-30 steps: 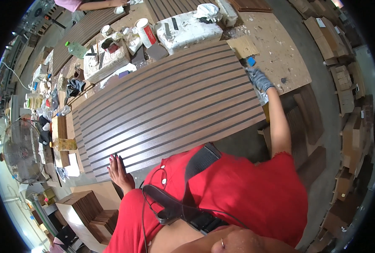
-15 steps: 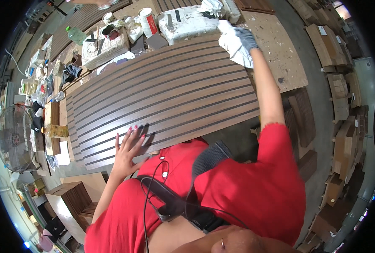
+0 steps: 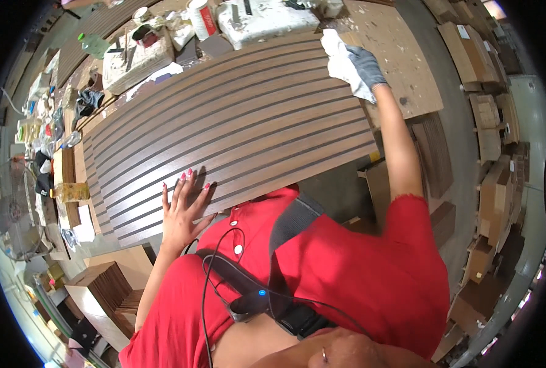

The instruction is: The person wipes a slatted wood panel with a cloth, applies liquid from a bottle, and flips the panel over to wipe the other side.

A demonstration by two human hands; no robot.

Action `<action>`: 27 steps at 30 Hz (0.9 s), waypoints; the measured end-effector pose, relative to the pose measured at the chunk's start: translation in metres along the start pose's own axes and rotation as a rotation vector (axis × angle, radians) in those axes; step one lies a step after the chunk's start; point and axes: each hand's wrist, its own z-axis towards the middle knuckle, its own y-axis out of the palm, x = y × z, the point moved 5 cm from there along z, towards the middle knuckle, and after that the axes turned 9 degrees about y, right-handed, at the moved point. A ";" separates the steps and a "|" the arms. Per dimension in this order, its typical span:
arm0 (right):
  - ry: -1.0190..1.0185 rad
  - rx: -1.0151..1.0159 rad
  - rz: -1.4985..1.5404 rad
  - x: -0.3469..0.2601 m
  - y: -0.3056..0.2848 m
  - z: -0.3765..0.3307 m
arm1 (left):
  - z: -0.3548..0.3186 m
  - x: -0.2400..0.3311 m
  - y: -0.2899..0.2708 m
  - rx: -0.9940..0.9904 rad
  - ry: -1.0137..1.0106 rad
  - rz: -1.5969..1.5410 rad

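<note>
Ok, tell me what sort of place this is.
It looks like a woodworking or furniture workshop, perhaps a factory floor: a dark-striped brown panel fills the middle, boards are stacked at lower left, and cardboard boxes line the right.

the person wears a loose red top (image 3: pixel 371 282) with a short right sleeve (image 3: pixel 402 211) that ends in a slightly ruffled hem, and pale round buttons (image 3: pixel 238 249) set in a row toward the left. a broad dark grey strap (image 3: pixel 294 221) runs from the far side of the top to the near side, where a bulky black fitting (image 3: pixel 248 306) shows a small blue light (image 3: pixel 262 292) and a thin black cable (image 3: pixel 203 306) loops on the left. the right hand (image 3: pixel 366 66) has a grey glove (image 3: pixel 369 70); the left hand (image 3: pixel 181 219) is ungloved, its nails (image 3: pixel 190 173) painted pinkish red.
</note>
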 end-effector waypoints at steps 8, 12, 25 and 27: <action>0.218 -0.154 0.245 0.015 -0.004 -0.113 | 0.000 0.002 0.005 -0.026 -0.020 0.058; 0.176 -0.257 0.128 0.052 -0.045 -0.184 | 0.005 0.002 0.002 -0.011 -0.031 0.015; 0.078 -0.096 0.289 0.038 -0.050 -0.290 | 0.002 0.004 0.007 0.000 -0.015 0.066; 0.103 -0.042 0.237 0.041 -0.059 -0.303 | 0.003 0.004 0.004 0.024 0.002 0.049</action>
